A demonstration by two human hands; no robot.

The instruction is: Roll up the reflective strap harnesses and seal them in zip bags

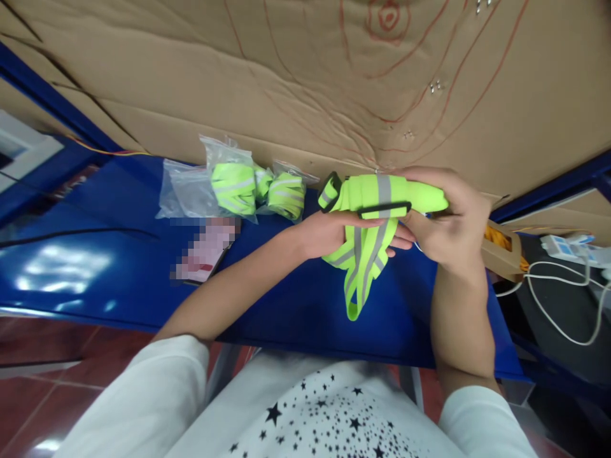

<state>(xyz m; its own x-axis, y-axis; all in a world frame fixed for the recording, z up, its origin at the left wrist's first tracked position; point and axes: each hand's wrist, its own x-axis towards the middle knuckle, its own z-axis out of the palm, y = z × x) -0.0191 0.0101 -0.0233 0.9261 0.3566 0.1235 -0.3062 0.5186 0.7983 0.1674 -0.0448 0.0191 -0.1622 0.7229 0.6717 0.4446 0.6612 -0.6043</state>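
Observation:
A bundle of neon yellow-green reflective straps [365, 193], with grey stripes and black-edged ends, is held above the blue table. My left hand [327, 234] supports it from below, thumb along its front edge and fingers passing underneath. Around the right end of the bundle, my right hand [461, 219] is closed, with its fingertips partly hidden. Loops of the same strap [356, 280] hang down below my left hand. To the left on the table lie clear plastic bags [188, 191] and two more rolled straps, one roll [233, 187] beside another roll [286, 194].
The blue table [119, 254] meets a brown cardboard panel [305, 76] at its back. A phone [205, 251], pixelated in view, lies left of my left forearm. At the right are a cardboard box [503, 251], white cables [554, 318] and a power strip [573, 249].

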